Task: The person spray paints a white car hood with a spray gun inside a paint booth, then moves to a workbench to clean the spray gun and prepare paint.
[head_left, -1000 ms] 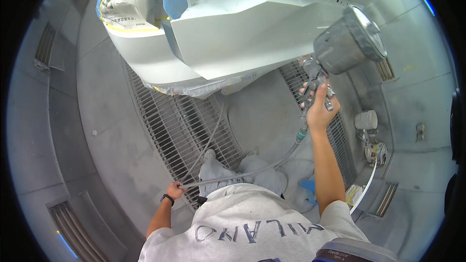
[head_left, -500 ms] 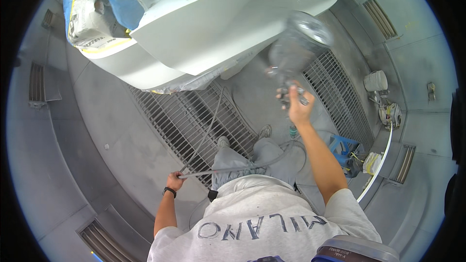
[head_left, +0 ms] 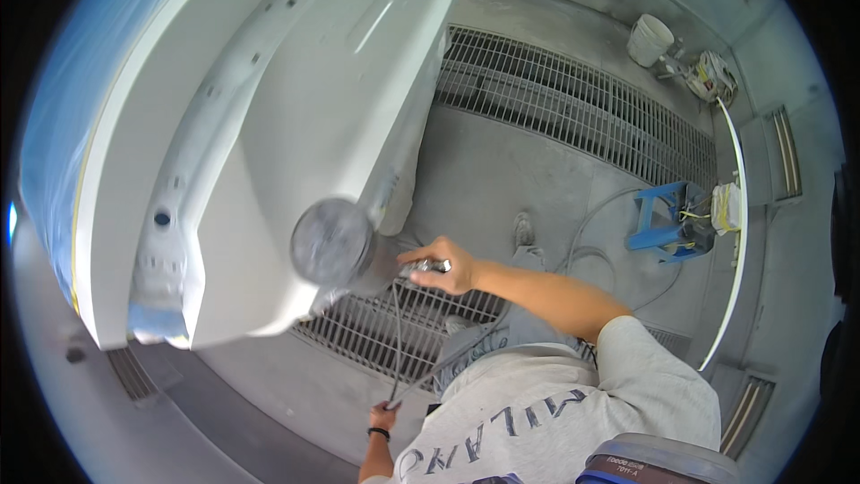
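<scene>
A white car body panel fills the upper left, with blue masking film along its outer side. My right hand is closed on a metal spray gun; the gun's round cup, smeared by motion, overlaps the panel's lower right part in this view. Low at the middle, my left hand grips a grey hose, held well below the gun and beside my body.
A floor grating runs beyond the panel. A white bucket and a bagged item lie by the right wall. A blue stool stands right of me, beside a long white strip and looped hose.
My view has turned, so the panel now runs up the left side. The gun in my right hand has moved left and down. My left hand still holds the hose.
</scene>
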Demonstrator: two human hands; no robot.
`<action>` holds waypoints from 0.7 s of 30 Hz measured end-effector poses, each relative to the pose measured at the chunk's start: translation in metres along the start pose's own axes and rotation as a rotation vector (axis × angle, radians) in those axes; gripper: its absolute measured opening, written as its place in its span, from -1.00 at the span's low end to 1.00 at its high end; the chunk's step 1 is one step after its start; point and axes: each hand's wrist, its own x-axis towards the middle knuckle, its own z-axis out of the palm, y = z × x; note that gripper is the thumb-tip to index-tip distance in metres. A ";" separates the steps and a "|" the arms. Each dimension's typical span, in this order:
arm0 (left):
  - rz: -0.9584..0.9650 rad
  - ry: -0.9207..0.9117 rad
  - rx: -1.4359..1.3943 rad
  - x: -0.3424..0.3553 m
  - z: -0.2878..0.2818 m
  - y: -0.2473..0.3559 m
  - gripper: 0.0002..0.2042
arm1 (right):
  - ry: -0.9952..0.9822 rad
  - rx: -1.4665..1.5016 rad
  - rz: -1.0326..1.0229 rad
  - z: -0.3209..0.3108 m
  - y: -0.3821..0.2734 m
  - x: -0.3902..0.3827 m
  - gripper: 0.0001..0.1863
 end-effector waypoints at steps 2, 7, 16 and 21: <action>0.045 0.017 -0.007 0.003 -0.006 0.048 -0.41 | 0.149 0.113 0.134 -0.062 0.013 0.011 -0.54; 0.192 -0.092 -0.209 0.003 -0.006 0.230 -0.57 | 0.481 0.352 0.189 -0.286 0.059 0.070 -0.56; 0.404 -0.072 -0.039 -0.012 -0.031 0.632 -0.62 | 0.716 0.228 0.067 -0.698 0.131 0.239 -0.52; 0.378 -0.034 -0.013 -0.003 -0.055 0.757 -0.60 | 0.981 -0.072 0.091 -0.792 0.118 0.294 -0.52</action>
